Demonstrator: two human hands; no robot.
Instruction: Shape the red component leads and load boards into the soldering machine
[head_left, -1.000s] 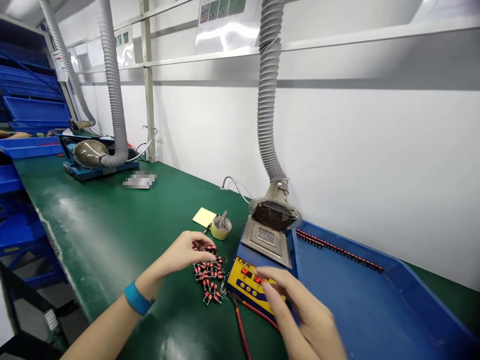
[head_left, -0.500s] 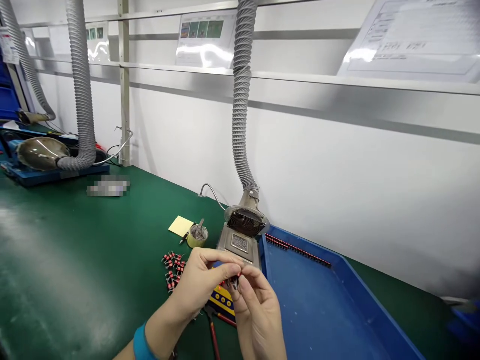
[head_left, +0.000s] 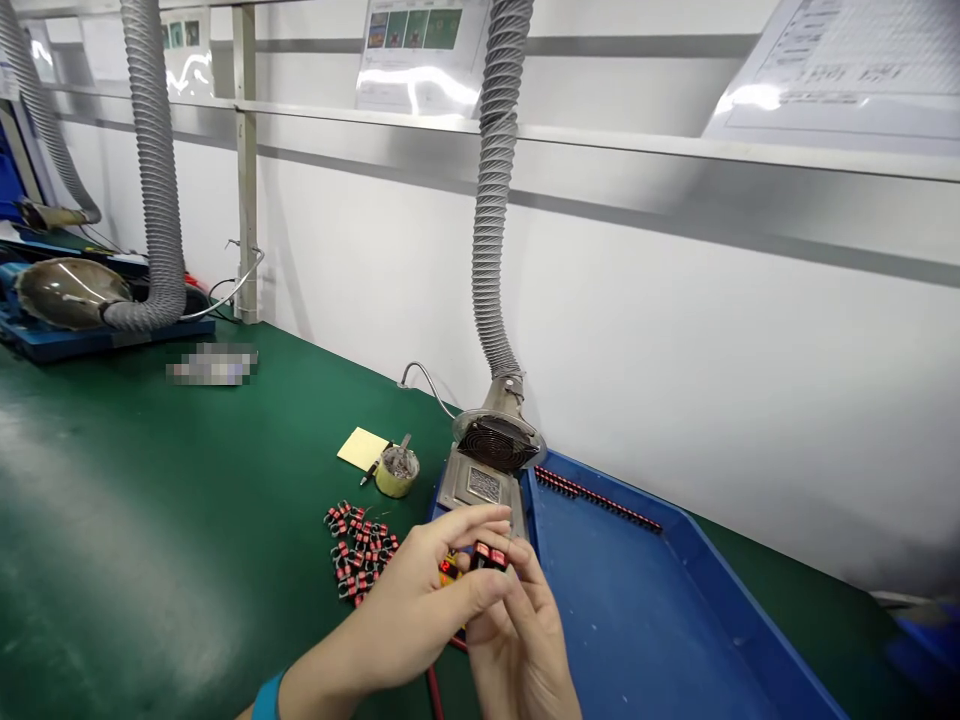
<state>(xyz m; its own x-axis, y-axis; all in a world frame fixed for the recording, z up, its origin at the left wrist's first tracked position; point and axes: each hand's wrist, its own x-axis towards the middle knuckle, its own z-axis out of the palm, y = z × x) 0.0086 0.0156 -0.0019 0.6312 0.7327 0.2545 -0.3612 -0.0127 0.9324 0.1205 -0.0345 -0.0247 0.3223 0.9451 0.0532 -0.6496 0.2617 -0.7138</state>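
Our left hand (head_left: 412, 610) and right hand (head_left: 521, 640) together pinched red-and-black components (head_left: 490, 556), near the solder pot (head_left: 459, 485); loose component pile (head_left: 361, 553) lay on green counter (head_left: 150, 520), left of the pot.

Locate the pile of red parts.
In the head view, the pile of red parts lies left of centre on the green table, just left of the left hand and nearer the camera than the yellow tub.
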